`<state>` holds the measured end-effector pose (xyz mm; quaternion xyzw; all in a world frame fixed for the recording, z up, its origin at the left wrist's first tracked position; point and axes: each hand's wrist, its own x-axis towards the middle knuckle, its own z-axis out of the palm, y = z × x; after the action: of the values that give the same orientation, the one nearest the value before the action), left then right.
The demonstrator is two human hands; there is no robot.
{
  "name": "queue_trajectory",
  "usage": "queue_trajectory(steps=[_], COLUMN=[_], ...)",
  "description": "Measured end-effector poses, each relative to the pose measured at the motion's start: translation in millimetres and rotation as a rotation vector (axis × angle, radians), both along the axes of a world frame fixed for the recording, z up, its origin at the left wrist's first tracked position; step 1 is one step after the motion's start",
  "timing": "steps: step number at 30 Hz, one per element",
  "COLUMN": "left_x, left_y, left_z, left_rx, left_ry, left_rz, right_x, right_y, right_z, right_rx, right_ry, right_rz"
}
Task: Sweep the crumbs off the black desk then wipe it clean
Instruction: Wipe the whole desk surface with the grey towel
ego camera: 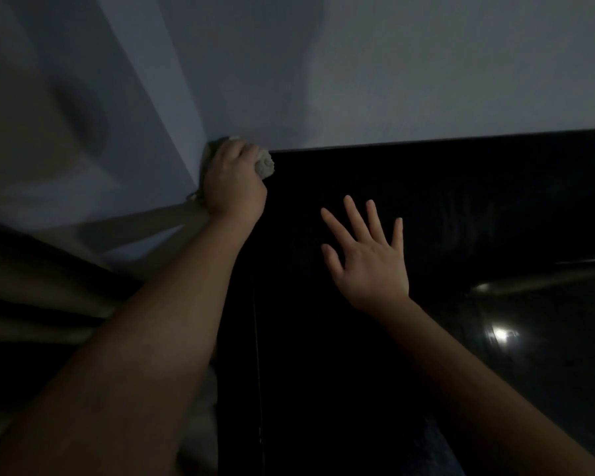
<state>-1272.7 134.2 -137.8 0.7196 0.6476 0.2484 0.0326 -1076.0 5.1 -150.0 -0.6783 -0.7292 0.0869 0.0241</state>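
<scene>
left hand (234, 182) on cloth (265, 164), black desk (443, 201), wall (358, 80)

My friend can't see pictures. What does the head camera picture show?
In dim light, a person's left hand grips a crumpled pale cloth at the far left corner of a black desk, against the wall. The right hand is open, fingers spread, over the desk.

Very dim, grainy view: soft shadows on pale wall (358, 63), small glare spot on glossy desk (502, 334) at right, wide-angle bending at edges, left side blurred, detail lost in black.
</scene>
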Motion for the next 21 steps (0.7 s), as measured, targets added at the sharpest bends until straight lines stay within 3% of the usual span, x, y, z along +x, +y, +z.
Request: queue_trajectory(steps=[8,21], left_x=[-7.6,-5.1], left_y=[-39.2,-137.7], left_z=[-5.4,-3.2], left_rx=[0.015,-0.123], left_ry=[-0.148,-0.301], left_rz=[0.052,0.080], right_x=[2.8,-0.7], right_y=[0.2,-1.7], right_z=[-3.7,-1.1], right_rx=[0.017,0.039], right_ry=[0.003,-0.035], right_rz=[0.009,-0.002])
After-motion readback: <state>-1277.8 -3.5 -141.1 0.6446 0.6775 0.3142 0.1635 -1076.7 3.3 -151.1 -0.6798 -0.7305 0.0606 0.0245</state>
